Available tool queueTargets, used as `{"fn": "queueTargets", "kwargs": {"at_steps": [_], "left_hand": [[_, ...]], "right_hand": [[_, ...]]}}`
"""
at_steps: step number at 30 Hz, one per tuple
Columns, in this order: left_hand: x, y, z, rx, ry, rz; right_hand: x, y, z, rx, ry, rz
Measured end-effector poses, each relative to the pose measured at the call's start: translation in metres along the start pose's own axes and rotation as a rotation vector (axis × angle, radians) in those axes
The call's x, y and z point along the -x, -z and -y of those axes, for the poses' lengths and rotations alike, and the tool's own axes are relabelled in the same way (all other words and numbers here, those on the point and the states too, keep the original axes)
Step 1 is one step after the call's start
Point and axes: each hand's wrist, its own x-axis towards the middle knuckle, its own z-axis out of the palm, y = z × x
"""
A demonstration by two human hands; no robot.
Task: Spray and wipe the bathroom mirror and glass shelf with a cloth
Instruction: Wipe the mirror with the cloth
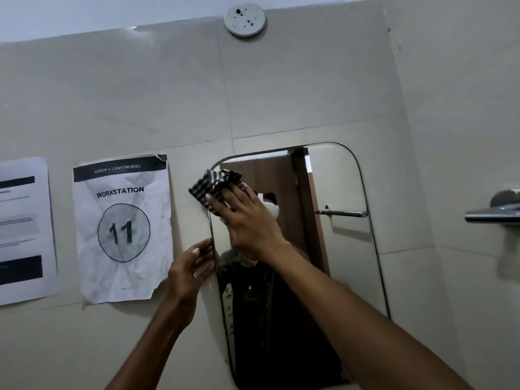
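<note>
A tall mirror (337, 249) with rounded corners hangs on the beige tiled wall. My right hand (247, 220) presses a black-and-white striped cloth (209, 187) flat against the mirror's upper left corner, fingers spread over the cloth. My left hand (191, 268) touches the mirror's left edge lower down, fingers straight against the wall and the rim. No spray bottle and no glass shelf are in view. The mirror reflects a person in dark clothing and a wooden door.
Two printed paper sheets hang left of the mirror: one reading "WORKSTATION 11" (123, 229), another (24, 229) at the frame's edge. A round white fitting (244, 19) sits on the wall near the ceiling. A metal holder (495, 211) juts from the right wall.
</note>
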Motion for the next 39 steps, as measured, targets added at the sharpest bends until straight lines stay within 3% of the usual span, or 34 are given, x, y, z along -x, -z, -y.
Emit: {"fn": "queueTargets", "kwargs": {"at_steps": [3, 6, 9, 11, 13, 18, 23, 26, 32, 39], "left_hand": [[0.006, 0.005, 0.013, -0.028, 0.002, 0.026], [0.012, 0.009, 0.017, 0.019, 0.015, 0.045], [0.014, 0.008, 0.015, 0.081, 0.038, 0.044], [0.016, 0.008, 0.018, 0.084, 0.042, 0.049], [0.018, 0.009, 0.021, 0.07, 0.043, 0.057], [0.018, 0.011, 0.026, -0.073, -0.023, 0.072], [0.019, 0.013, 0.035, -0.1, -0.037, 0.073], [0.017, 0.013, 0.038, -0.117, -0.054, 0.07], [0.022, 0.013, 0.038, -0.173, -0.086, 0.063], [0.039, 0.011, 0.049, -0.271, -0.111, 0.058]], "right_hand": [[0.041, 0.012, -0.031, 0.022, -0.039, -0.019], [0.098, 0.023, -0.055, -0.034, -0.428, -0.186], [0.139, 0.016, -0.035, -0.041, -0.899, -0.364], [0.148, 0.004, 0.006, -0.056, -1.026, -0.381], [0.15, -0.011, 0.059, -0.112, -0.935, -0.31], [0.182, -0.042, 0.152, -0.203, -0.354, 0.066], [0.243, -0.049, 0.139, -0.199, -0.008, 0.325], [0.291, -0.045, 0.123, -0.156, 0.194, 0.351], [0.366, -0.031, 0.103, -0.173, 0.15, 0.33], [0.392, 0.008, 0.079, -0.077, -0.184, 0.253]]}}
